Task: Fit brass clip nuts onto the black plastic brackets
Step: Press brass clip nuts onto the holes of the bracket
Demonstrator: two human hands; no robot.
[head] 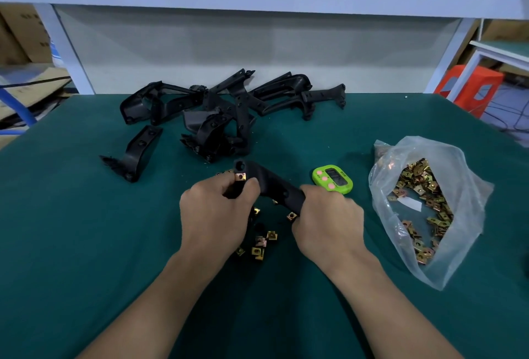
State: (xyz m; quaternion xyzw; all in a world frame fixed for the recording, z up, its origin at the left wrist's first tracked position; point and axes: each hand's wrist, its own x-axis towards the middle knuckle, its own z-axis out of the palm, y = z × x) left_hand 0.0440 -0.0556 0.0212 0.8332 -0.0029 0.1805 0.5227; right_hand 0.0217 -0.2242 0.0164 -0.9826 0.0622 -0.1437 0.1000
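Landmark: we're placing everything off the green timer (333, 179), which sits on the green table (86, 229).
Held bracket (274, 186): black plastic, just left of the timer, slanting from upper left down to lower right between our two hands.
Left hand (213, 215): left of the timer, fingers curled tight round the bracket's upper-left end, with the thumb right beside a nut.
Clip nut (241, 176): brass, sitting on that upper-left end just under the round hole.
Right hand (326, 224): just below the timer, fingers wrapped round the bracket's lower-right end; the fingertips are hidden from us.
Second clip nut (291, 216): below-left of the timer, at the bracket's lower edge beside our right hand. We honestly can't tell if it's clipped on.
Loose clip nuts (262, 244): scattered on the table below-left of the timer, between our wrists.
Bag (429, 155): clear plastic, right of the timer, mouth open, holding a pile of bagged clip nuts (420, 186).
Bracket pile (226, 112): above-left of the timer, a tangled heap.
Lone bracket (134, 155): far left of the timer, apart from the heap.
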